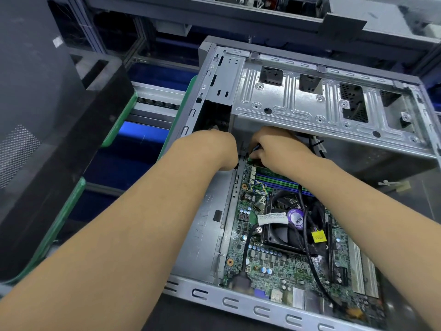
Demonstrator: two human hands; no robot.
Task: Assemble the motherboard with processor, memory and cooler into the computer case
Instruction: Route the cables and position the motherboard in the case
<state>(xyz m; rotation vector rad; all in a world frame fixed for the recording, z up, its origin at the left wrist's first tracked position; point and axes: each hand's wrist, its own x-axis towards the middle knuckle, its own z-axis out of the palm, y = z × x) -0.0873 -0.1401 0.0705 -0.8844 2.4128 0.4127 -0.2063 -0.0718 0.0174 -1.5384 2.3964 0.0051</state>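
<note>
The open grey computer case (205, 237) lies on its side with the green motherboard (274, 261) seated inside. A black cooler fan (281, 225) with a purple label sits mid-board, and memory slots (276, 181) run just beyond it. Black cables (310, 235) cross the cooler; one ends in a yellow connector (318, 236). Both hands reach to the board's far corner under the drive cage (310, 101). My right hand (274, 149) pinches a small blue-wired connector (255, 149) there. My left hand (214, 146) is curled beside it at the case's inner edge; its fingertips are hidden.
A black case side panel (47, 139) lies at the left on green-edged conveyor rails (119, 120). Metal shelving (262, 13) runs across the back. A small white cable tie (391, 183) lies on the case floor at the right.
</note>
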